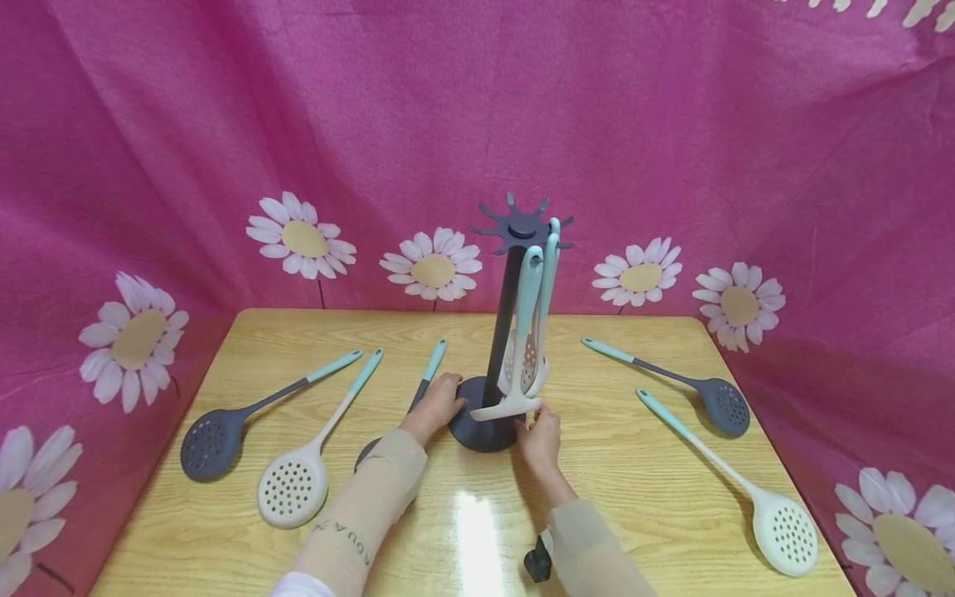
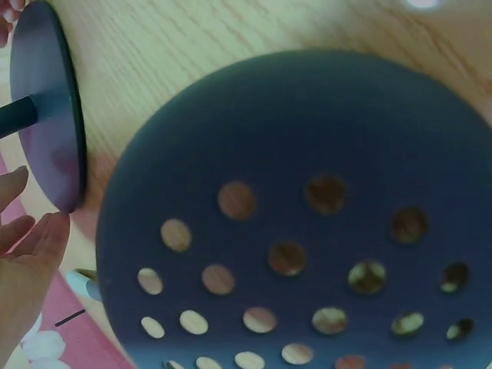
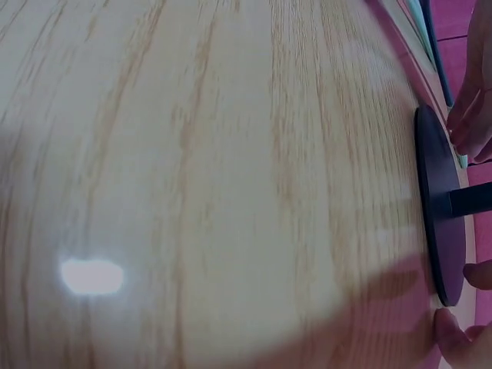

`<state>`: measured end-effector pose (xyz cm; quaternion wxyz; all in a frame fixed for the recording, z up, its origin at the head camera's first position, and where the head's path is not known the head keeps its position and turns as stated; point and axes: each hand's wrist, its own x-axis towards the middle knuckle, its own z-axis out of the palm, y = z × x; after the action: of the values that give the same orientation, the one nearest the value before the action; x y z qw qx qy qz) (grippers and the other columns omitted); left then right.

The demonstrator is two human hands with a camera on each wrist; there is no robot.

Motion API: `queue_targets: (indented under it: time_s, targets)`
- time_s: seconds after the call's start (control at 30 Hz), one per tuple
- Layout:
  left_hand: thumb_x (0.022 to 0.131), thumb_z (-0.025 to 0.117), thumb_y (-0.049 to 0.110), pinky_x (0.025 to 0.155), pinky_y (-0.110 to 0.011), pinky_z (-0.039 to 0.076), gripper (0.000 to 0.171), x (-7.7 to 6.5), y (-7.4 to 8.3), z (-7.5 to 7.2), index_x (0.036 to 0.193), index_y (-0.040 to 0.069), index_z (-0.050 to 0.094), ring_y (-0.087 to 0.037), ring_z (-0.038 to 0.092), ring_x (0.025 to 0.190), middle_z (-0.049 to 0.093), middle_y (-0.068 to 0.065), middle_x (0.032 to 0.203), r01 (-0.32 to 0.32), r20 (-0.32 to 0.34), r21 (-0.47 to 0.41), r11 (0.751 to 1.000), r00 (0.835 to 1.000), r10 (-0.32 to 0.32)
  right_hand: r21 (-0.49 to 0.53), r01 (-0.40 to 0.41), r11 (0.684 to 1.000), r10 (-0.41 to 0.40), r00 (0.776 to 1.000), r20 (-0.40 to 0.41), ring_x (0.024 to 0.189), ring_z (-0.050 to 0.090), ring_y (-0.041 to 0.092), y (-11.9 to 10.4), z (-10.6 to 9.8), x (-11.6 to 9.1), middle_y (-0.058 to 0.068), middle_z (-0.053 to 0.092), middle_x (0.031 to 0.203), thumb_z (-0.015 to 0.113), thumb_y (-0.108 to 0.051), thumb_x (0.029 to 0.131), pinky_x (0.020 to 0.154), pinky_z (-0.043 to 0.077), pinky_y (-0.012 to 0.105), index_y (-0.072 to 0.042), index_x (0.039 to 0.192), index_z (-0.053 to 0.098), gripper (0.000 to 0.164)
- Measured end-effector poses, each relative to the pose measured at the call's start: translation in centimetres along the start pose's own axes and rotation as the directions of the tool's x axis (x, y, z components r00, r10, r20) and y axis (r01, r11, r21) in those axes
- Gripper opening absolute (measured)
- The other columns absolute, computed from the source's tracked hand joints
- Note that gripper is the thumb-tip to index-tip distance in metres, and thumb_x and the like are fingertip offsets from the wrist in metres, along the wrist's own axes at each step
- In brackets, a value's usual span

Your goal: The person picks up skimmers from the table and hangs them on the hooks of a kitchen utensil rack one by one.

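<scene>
A dark utensil stand (image 1: 501, 332) with a round base and a star-shaped top stands at the middle of the table. White utensils with mint handles hang on its right side; the front one (image 1: 520, 365) has a wide head seen edge-on. My left hand (image 1: 436, 406) grips the base's left rim, with fingertips at the edge in the left wrist view. At the right rim, my right hand (image 1: 540, 439) pinches the base (image 3: 442, 207), thumb above and a finger at the edge. A dark skimmer (image 2: 292, 154) lies under my left forearm, its head partly hidden.
To the left lie a dark skimmer (image 1: 212, 444) and a white skimmer (image 1: 293, 485). A smaller dark skimmer (image 1: 724, 406) and another white skimmer (image 1: 783, 531) lie to the right. Pink flowered cloth (image 1: 522, 108) surrounds the wooden table (image 1: 627, 514) at the back and sides.
</scene>
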<state>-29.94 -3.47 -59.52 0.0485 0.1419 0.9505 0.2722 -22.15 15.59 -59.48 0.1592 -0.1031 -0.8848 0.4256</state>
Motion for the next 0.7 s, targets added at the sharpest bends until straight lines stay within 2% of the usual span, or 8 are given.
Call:
queue_targets:
  time_s: [0.13, 0.2, 0.27, 0.37, 0.47, 0.57, 0.6, 0.7]
  targets:
    - [0.084, 0.065, 0.022, 0.089, -0.033, 0.044, 0.049, 0.5, -0.9, 1.2, 0.121, -0.007, 0.050, -0.028, 0.054, 0.103, 0.052, -0.020, 0.110, 0.060, 0.028, -0.007, 0.998, 0.998, -0.060, -0.081, 0.133, 0.988, -0.135, 0.991, -0.023, 0.068, 0.049, 0.031, 6.9, 4.5, 1.7, 0.016, 0.051, 0.075, 0.076, -0.025, 0.067, 0.055, 0.041, 0.041, 0.000, 0.084, 0.058, 0.036]
    - [0.084, 0.065, 0.014, 0.090, -0.036, 0.044, 0.046, -1.4, 2.0, -1.8, 0.122, -0.008, 0.050, -0.030, 0.053, 0.103, 0.051, -0.020, 0.109, 0.144, 0.075, -0.014, 0.989, 0.987, -0.143, -0.120, 0.149, 0.981, -0.153, 0.988, -0.019, 0.070, 0.049, 0.034, 9.3, 6.4, 2.3, 0.019, 0.053, 0.076, 0.079, -0.025, 0.062, 0.057, 0.041, 0.043, 0.003, 0.088, 0.060, 0.043]
    - [0.083, 0.064, 0.006, 0.088, -0.037, 0.045, 0.039, -2.9, 4.1, -3.7, 0.116, -0.012, 0.052, -0.034, 0.054, 0.098, 0.051, -0.021, 0.104, 0.154, 0.062, -0.002, 0.988, 0.986, -0.153, -0.138, 0.168, 0.976, -0.171, 0.985, -0.012, 0.073, 0.049, 0.034, 10.0, 7.0, 2.3, 0.020, 0.056, 0.077, 0.080, -0.023, 0.059, 0.061, 0.042, 0.043, 0.004, 0.094, 0.063, 0.047]
    - [0.082, 0.065, 0.006, 0.085, -0.035, 0.046, 0.037, -3.8, 4.9, -4.5, 0.113, -0.011, 0.055, -0.033, 0.055, 0.096, 0.052, -0.020, 0.100, 0.145, 0.061, 0.014, 0.989, 0.987, -0.145, -0.131, 0.186, 0.974, -0.190, 0.982, -0.021, 0.074, 0.046, 0.031, 10.5, 7.4, 2.3, 0.017, 0.058, 0.075, 0.082, -0.022, 0.054, 0.061, 0.041, 0.040, 0.002, 0.098, 0.064, 0.054]
    - [0.080, 0.068, 0.009, 0.084, -0.035, 0.046, 0.038, -2.5, 3.2, -2.7, 0.111, -0.010, 0.057, -0.030, 0.054, 0.094, 0.052, -0.019, 0.100, 0.130, 0.040, 0.018, 0.991, 0.991, -0.131, -0.139, 0.187, 0.972, -0.194, 0.980, -0.037, 0.073, 0.044, 0.030, 10.3, 7.7, 2.0, 0.017, 0.057, 0.075, 0.082, -0.017, 0.049, 0.060, 0.040, 0.038, 0.002, 0.098, 0.064, 0.055]
    - [0.077, 0.072, 0.013, 0.077, -0.034, 0.048, 0.035, 0.6, -1.1, 2.1, 0.104, -0.005, 0.062, -0.027, 0.053, 0.087, 0.051, -0.016, 0.095, 0.110, -0.012, 0.056, 0.992, 0.994, -0.110, -0.092, 0.180, 0.979, -0.182, 0.983, -0.014, 0.077, 0.047, 0.031, 9.2, 6.8, 1.5, 0.018, 0.056, 0.078, 0.083, -0.020, 0.052, 0.065, 0.042, 0.039, 0.000, 0.103, 0.064, 0.058]
    - [0.076, 0.073, 0.014, 0.075, -0.035, 0.048, 0.034, 1.6, -2.6, 3.9, 0.102, -0.004, 0.063, -0.027, 0.053, 0.085, 0.051, -0.014, 0.094, 0.097, -0.042, 0.073, 0.993, 0.995, -0.094, -0.094, 0.196, 0.976, -0.201, 0.979, -0.046, 0.075, 0.046, 0.029, 8.9, 6.8, 1.4, 0.017, 0.054, 0.076, 0.082, -0.020, 0.051, 0.063, 0.040, 0.036, 0.000, 0.100, 0.064, 0.056]
    - [0.074, 0.074, 0.020, 0.077, -0.034, 0.047, 0.036, 4.1, -6.6, 8.4, 0.102, 0.000, 0.065, -0.026, 0.053, 0.087, 0.052, -0.013, 0.095, 0.098, -0.062, 0.079, 0.992, 0.994, -0.093, -0.018, 0.162, 0.987, -0.162, 0.987, -0.008, 0.080, 0.048, 0.033, 4.6, 3.9, 0.2, 0.019, 0.055, 0.079, 0.082, -0.016, 0.054, 0.070, 0.043, 0.041, 0.003, 0.102, 0.064, 0.055]
